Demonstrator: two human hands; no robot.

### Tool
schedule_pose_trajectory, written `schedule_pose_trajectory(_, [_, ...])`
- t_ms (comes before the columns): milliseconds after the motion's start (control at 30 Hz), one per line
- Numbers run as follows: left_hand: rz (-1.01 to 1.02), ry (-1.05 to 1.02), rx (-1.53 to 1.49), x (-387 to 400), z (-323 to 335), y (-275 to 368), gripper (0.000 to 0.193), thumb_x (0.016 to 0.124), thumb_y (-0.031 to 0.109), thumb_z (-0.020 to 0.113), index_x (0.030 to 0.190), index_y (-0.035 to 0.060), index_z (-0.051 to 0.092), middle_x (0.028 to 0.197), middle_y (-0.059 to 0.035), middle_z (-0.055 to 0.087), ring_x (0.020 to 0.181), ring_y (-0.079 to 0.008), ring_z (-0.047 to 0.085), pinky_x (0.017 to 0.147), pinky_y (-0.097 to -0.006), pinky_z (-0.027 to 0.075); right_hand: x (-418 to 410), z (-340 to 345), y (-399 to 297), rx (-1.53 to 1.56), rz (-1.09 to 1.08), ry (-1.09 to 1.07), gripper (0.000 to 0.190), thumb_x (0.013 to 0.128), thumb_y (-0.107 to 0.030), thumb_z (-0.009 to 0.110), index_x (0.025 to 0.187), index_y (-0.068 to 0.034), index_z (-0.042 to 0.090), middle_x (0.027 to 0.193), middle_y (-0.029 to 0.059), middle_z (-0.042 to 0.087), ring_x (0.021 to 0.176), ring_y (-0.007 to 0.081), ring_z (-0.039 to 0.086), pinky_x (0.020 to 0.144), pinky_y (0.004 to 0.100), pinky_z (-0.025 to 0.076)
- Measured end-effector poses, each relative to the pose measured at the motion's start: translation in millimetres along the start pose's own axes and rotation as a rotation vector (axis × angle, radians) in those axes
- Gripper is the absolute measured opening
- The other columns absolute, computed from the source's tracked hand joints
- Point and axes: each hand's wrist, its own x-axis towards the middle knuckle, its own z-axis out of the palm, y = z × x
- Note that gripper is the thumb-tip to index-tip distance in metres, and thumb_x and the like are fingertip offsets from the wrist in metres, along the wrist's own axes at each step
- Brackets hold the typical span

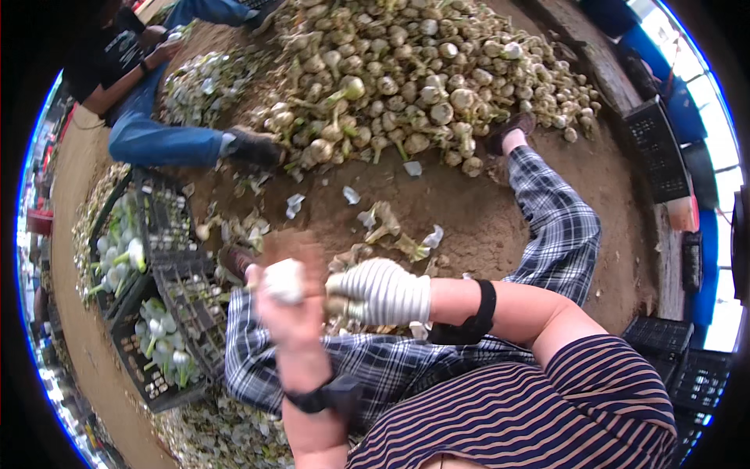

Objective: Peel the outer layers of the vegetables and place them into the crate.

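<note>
My left hand (pixel 296 311), bare and blurred, holds a white peeled garlic bulb (pixel 285 281) in front of my left knee. My right hand (pixel 381 292) wears a white-and-grey striped glove. Its curled fingers come up close beside the left hand, and whether anything is between them cannot be made out. Dry husks and leafy scraps (pixel 384 223) lie on the dirt floor just beyond my hands. Farther out rises a large heap of unpeeled garlic bulbs (pixel 404 82) with stems attached.
At left, black plastic crates (pixel 158 375) hold cleaned garlic bulbs (pixel 167 340). Another person (pixel 117 76) in jeans sits at upper left, near a pile of peelings (pixel 205 88). More peelings (pixel 228 434) lie behind the crates. Black crates (pixel 656 146) stand along the right side.
</note>
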Motion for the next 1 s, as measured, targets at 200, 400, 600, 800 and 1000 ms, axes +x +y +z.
schedule_pose_trajectory(200, [0.44,-0.078,-0.249,-15.6,4.7,74.8,0.087,0.082,0.041,0.059,0.14,-0.0011,0.009,0.137,-0.0288,0.029,0.128,-0.0398,0.029,0.107,-0.0484,0.027,40.4,-75.6,122.5,-0.317,0.4,0.354,0.044,0.075,-0.026,0.06,0.115,-0.011,0.052,0.112,0.0168,0.055,0.105,0.0346,0.052,0.087,0.0427,0.044])
schedule_pose_trajectory(400, [0.059,0.037,0.107,20.9,5.3,6.5,0.056,0.091,0.046,0.041,0.128,0.0034,0.041,0.122,-0.0195,0.052,0.112,-0.0293,0.051,0.096,-0.0441,0.04,79.0,-128.4,286.4,-0.798,0.78,0.225,0.05,0.082,-0.017,0.049,0.131,-0.014,0.04,0.111,0.0191,0.057,0.102,0.0339,0.055,0.084,0.0399,0.046])
schedule_pose_trajectory(600, [-0.038,0.294,0.5,30.9,-0.9,-14.6,0.04,0.092,0.034,0.046,0.12,0.0051,0.048,0.104,-0.0111,0.059,0.098,-0.0225,0.055,0.087,-0.0363,0.044,96.0,-131.0,277.5,-0.609,0.63,0.356,0.032,0.082,-0.029,0.055,0.111,-0.016,0.056,0.095,0.0166,0.064,0.086,0.0335,0.062,0.073,0.0392,0.05])
schedule_pose_trajectory(800, [-0.2,0.258,0.613,18.5,7.0,-68.6,0.061,0.09,0.021,0.053,0.138,0.0125,0.017,0.124,-0.0131,0.039,0.108,-0.0232,0.046,0.095,-0.0389,0.038,35.0,-62.1,68.9,0.16,0.038,0.51,0.057,0.066,-0.028,0.076,0.116,-0.012,0.055,0.104,0.0141,0.061,0.098,0.0288,0.059,0.084,0.033,0.046])
schedule_pose_trajectory(1000, [-0.016,0.039,0.604,-5.3,21.4,-61.5,0.059,0.076,-0.002,0.059,0.124,0.0143,0.029,0.113,-0.0085,0.044,0.099,-0.0184,0.051,0.086,-0.0311,0.047,-12.8,-84.4,35.6,-0.568,-0.261,0.617,0.05,0.075,-0.02,0.063,0.122,-0.01,0.05,0.112,0.0162,0.059,0.107,0.0352,0.053,0.092,0.0461,0.038])
